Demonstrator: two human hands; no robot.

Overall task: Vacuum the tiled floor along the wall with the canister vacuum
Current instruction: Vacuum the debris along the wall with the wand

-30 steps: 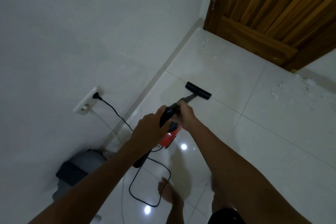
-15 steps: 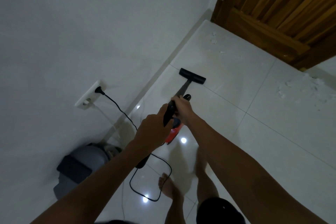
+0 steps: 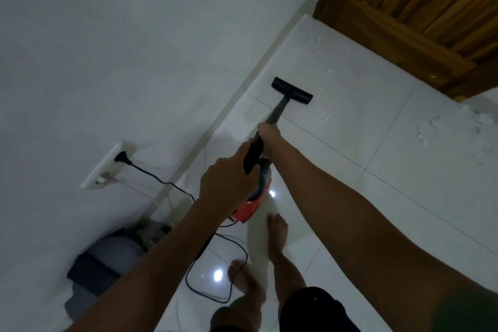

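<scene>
A person's left hand [image 3: 229, 180] wraps the black grip at the upper end of the vacuum wand [image 3: 277, 110], while the right hand [image 3: 269, 135] closes around the tube just ahead of it, both fists tight on the tool. Over the last second the floor nozzle [image 3: 292, 91] has slid forward from the tile seam near the hands toward the wooden door [image 3: 409, 8], and the bare feet have stepped after it. That suggests a steady pass is under way along the skirting, with the strip nearer the door not yet covered. White crumbs [image 3: 319, 48] lie scattered on the tiled floor [image 3: 350, 121] just short of the door, and a larger patch to its right. The nozzle, a flat black bar, sits square on the tile beside the wall. The red canister [image 3: 246, 210] hangs below the hands, farther from the door, its black cord [image 3: 161, 182] running back to the wall socket [image 3: 107, 167].
</scene>
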